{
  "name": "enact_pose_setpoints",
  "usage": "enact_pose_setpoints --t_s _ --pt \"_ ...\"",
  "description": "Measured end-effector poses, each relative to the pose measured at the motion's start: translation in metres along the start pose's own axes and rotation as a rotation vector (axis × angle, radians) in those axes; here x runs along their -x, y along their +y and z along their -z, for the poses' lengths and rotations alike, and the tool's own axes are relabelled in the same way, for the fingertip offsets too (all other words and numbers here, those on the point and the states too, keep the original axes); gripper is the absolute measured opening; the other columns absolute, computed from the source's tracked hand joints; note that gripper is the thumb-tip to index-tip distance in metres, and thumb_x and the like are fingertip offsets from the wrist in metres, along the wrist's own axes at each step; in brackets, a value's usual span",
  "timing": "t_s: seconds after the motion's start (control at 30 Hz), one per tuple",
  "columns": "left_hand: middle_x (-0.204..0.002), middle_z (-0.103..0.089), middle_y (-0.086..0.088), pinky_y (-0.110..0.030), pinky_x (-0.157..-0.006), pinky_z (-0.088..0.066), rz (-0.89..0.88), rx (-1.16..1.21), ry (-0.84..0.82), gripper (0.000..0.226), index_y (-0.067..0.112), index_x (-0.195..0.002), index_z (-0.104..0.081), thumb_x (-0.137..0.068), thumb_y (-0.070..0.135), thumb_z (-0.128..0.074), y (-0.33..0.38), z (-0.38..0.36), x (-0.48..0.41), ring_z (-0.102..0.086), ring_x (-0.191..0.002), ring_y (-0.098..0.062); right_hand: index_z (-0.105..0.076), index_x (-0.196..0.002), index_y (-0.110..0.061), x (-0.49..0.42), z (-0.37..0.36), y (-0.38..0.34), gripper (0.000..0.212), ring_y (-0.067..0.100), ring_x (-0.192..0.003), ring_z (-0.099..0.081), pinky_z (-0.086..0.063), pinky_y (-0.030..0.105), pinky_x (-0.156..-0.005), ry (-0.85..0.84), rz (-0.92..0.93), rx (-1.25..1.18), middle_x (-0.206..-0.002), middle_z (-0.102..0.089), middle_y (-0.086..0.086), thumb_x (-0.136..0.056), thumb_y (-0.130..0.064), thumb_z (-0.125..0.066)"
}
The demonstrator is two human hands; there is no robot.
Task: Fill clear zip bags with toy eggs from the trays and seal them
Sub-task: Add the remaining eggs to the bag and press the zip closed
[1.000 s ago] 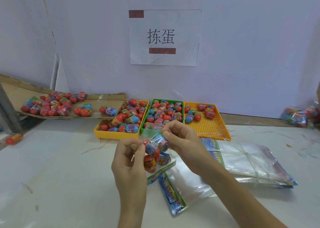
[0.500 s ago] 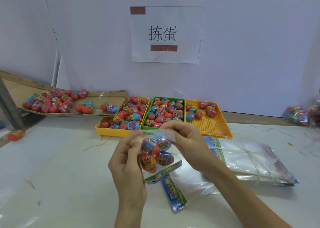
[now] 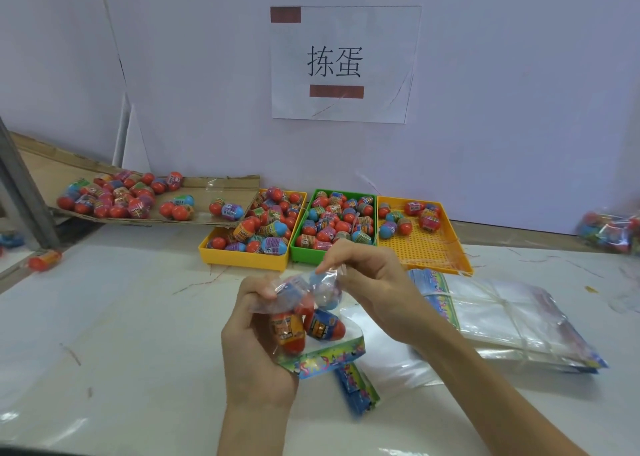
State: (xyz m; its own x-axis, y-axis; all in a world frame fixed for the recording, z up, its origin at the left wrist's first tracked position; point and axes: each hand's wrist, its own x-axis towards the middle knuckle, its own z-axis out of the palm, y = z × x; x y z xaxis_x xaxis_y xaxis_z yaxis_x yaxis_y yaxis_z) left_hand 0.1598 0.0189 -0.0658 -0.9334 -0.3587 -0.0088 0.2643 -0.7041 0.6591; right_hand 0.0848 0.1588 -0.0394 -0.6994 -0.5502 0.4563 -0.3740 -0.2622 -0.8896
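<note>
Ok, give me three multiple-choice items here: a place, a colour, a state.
1. Empty bag stack lies: A left of the trays; B right of the right hand; C in a tray.
2. Middle tray: A blue; B green; C white.
3. Held bag: A empty; B flat on the table; C contains eggs.
Key: 1B, it lies beside that hand; 2B, its walls are green; 3C, the left hand grips it, the right pinches its top, eggs inside.
</note>
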Motion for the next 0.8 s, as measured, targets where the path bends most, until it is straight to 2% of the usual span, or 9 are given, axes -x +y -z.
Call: enact_pose_setpoints --t_s 0.07,0.17,0.3,0.4,0.5,0.63,0.7,0.8 --pt "-0.085 -0.059 -0.009 -0.051 -0.087 -0.046 0.034 0.056 -0.006 0.014 0.022 -0.062 -0.058 -0.075 0.020 -0.056 0.0000 0.0016 -0.0011 -0.058 -0.090 -0.034 -0.080 -0.090 -0.020 0.0002 -0.0011 -0.0005 0.042 0.007 -0.084 -0.058 -0.050 0.022 -0.072 -0.014 0.008 0.002 -0.087 -0.063 -0.009 -0.091 0.009 -0.050" --pt "-0.081 -0.061 -0.011 -0.043 -0.072 -0.058 0.053 0.139 -0.074 0.027 0.021 -0.061 -0.055 -0.085 0.013 -0.047 -0.0008 0.0043 -0.0027 -0.065 -0.077 -0.032 -0.079 -0.086 -0.015 0.0000 -0.0014 0.0006 0.041 0.010 -0.083 -0.057 -0.049 0.024 -0.073 -0.025 0.019 0.062 -0.086 -0.063 -0.007 -0.091 0.014 -0.050" --pt "-0.077 -0.051 -0.007 -0.037 -0.071 -0.054 0.045 0.172 -0.120 0.014 0.019 -0.062 -0.048 -0.074 0.013 -0.048 -0.0005 0.0063 -0.0048 -0.056 -0.074 -0.026 -0.070 -0.077 -0.013 0.0003 -0.0024 0.0024 0.042 0.012 -0.080 -0.057 -0.050 0.026 -0.073 -0.041 0.007 0.066 -0.084 -0.061 -0.006 -0.088 0.020 -0.047" --pt "-0.080 -0.044 -0.004 -0.037 -0.074 -0.048 0.031 0.166 -0.136 0.013 0.018 -0.061 -0.044 -0.072 0.016 -0.050 -0.0005 0.0083 -0.0054 -0.051 -0.077 -0.024 -0.067 -0.074 -0.009 0.0005 -0.0017 0.0028 0.036 0.013 -0.079 -0.056 -0.049 0.025 -0.073 -0.045 -0.009 0.057 -0.083 -0.059 -0.004 -0.084 0.019 -0.046" --pt "-0.078 -0.045 -0.003 -0.035 -0.068 -0.050 0.028 0.145 -0.165 0.016 0.018 -0.059 -0.045 -0.075 0.016 -0.049 0.0004 0.0088 -0.0051 -0.052 -0.073 -0.023 -0.067 -0.072 -0.012 0.0012 -0.0008 0.0013 0.034 0.012 -0.078 -0.056 -0.049 0.023 -0.072 -0.058 -0.033 0.008 -0.083 -0.058 -0.002 -0.081 0.015 -0.047" --pt "-0.072 -0.047 -0.001 -0.030 -0.057 -0.053 0.032 0.183 -0.187 0.022 0.016 -0.057 -0.044 -0.079 0.013 -0.043 0.0020 0.0087 -0.0035 -0.056 -0.061 -0.018 -0.064 -0.074 -0.005 0.0023 -0.0022 0.0006 0.025 0.012 -0.079 -0.054 -0.048 0.022 -0.072 -0.111 -0.075 -0.042 -0.087 -0.052 0.007 -0.081 0.013 -0.048" --pt "-0.072 -0.047 -0.002 -0.031 -0.057 -0.053 0.041 0.212 -0.203 0.023 0.016 -0.056 -0.044 -0.079 0.012 -0.042 0.0028 0.0082 -0.0030 -0.057 -0.062 -0.019 -0.063 -0.073 -0.006 0.0024 -0.0029 0.0007 0.026 0.012 -0.080 -0.053 -0.048 0.022 -0.072 -0.129 -0.090 -0.054 -0.089 -0.050 0.009 -0.080 0.013 -0.047" --pt "-0.076 -0.045 -0.004 -0.033 -0.068 -0.055 0.062 0.241 -0.200 0.021 0.016 -0.056 -0.045 -0.077 0.013 -0.043 0.0024 0.0068 -0.0036 -0.058 -0.072 -0.022 -0.066 -0.068 -0.013 0.0022 -0.0037 -0.0002 0.034 0.011 -0.080 -0.052 -0.047 0.021 -0.072 -0.152 -0.118 -0.095 -0.089 -0.051 0.005 -0.078 0.013 -0.047"
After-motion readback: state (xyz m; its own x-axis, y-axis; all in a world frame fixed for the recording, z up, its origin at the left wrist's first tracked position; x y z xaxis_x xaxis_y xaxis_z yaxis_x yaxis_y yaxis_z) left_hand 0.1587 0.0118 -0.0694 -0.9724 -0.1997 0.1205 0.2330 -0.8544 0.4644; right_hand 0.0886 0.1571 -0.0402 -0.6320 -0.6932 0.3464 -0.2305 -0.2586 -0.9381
